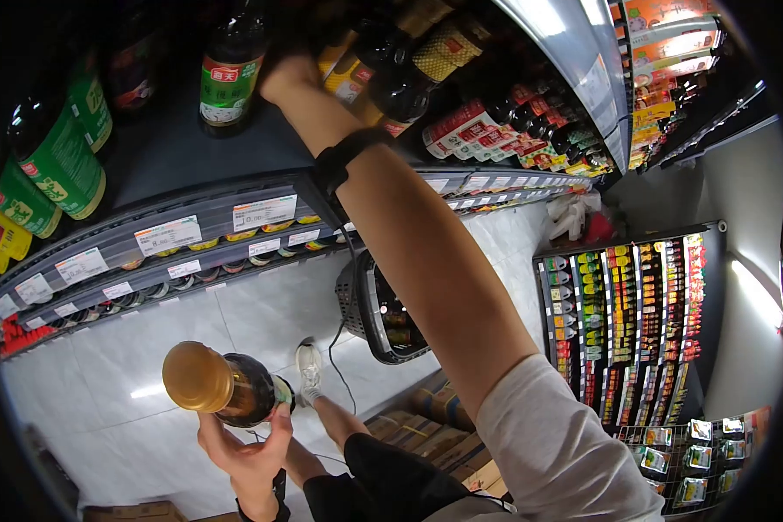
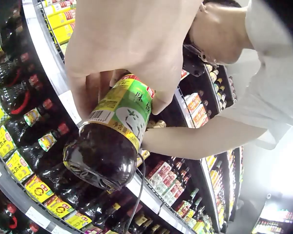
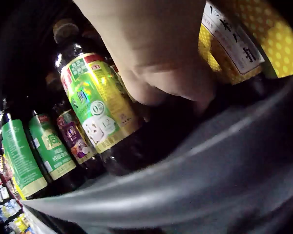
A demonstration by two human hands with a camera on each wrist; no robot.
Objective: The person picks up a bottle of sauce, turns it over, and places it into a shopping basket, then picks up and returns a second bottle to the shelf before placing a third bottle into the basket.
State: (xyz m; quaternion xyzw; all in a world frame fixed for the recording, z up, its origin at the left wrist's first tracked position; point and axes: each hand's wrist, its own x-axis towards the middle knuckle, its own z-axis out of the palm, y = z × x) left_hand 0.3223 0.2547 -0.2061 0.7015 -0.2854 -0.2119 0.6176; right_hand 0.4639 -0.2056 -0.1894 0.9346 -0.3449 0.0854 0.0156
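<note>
— Where is the dark bottle (image 1: 239, 396)?
— Low, in front of the body, above the tiled floor. The left hand (image 1: 248, 454) has it from beneath, with fingers and thumb wrapped round the green-and-yellow labelled body.
— Which way does it point?
— Its long axis runs close to upright and is tilted. The gold cap (image 1: 196, 376) faces up toward the head camera and a little left, and the base faces the floor. In the left wrist view the round base fills the foreground.
— And the right hand (image 1: 287, 76)?
— It is stretched up onto the top shelf (image 1: 183, 148), in among standing bottles. I cannot tell whether its fingers grip one, because the right wrist view shows only the hand against dark glass.
— What crowds it?
— A green-labelled bottle (image 1: 230, 83) is just to its left and yellow-labelled bottles (image 1: 348, 70) are just to its right. The grey front lip (image 3: 210, 170) of the shelf crosses below the hand. Price tags (image 1: 264, 211) line the shelf edges beneath.
— And lower down?
— A dark basket (image 1: 378, 309) sits under the raised arm, with cardboard boxes (image 1: 431, 418) near it.
</note>
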